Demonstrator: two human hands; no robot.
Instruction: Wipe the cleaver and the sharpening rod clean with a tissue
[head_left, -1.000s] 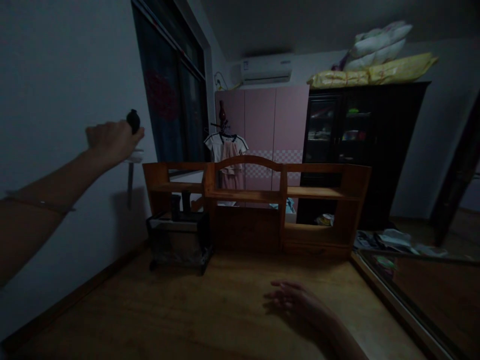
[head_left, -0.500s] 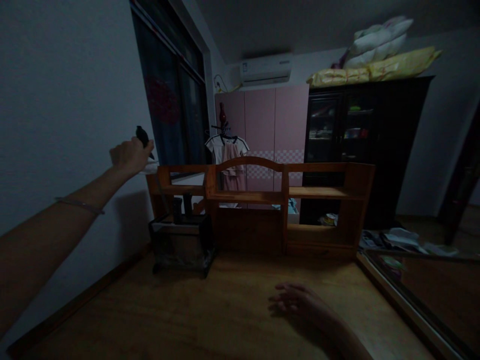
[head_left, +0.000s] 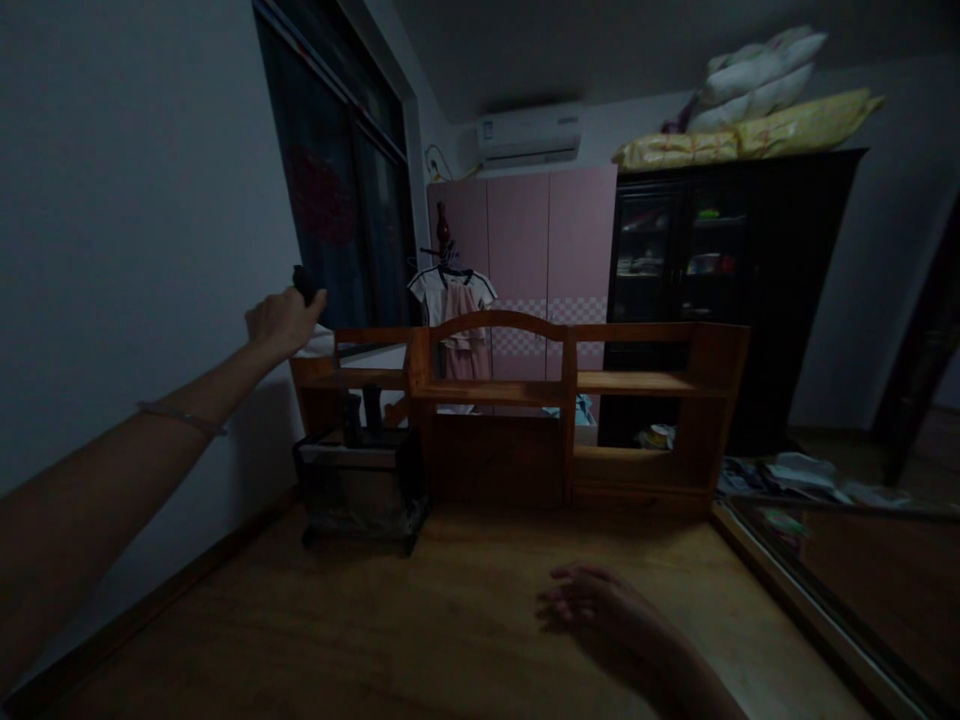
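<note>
My left hand point(head_left: 281, 325) is stretched out at the left, closed around the black handle of a knife point(head_left: 304, 283) that sticks up past the thumb. The blade is hard to make out in the dim light. Below it a dark knife block point(head_left: 360, 480) with a clear front stands on the wooden desk point(head_left: 450, 620). Two black handles point(head_left: 373, 408) rise from the top of that block. At the lower right, my right hand point(head_left: 589, 598) hovers over or rests on the desk, fingers loosely apart, holding nothing.
A wooden shelf rack point(head_left: 495, 395) runs along the desk's back edge, close behind the knife block. Something white point(head_left: 319, 343) shows by its left end. The wall point(head_left: 150, 250) borders the desk at left. Papers point(head_left: 802, 470) lie beyond the right edge.
My left hand has moved right and slightly down with the knife. A thin dark line that ran from the hand toward the block no longer shows. My right hand has stayed put.
</note>
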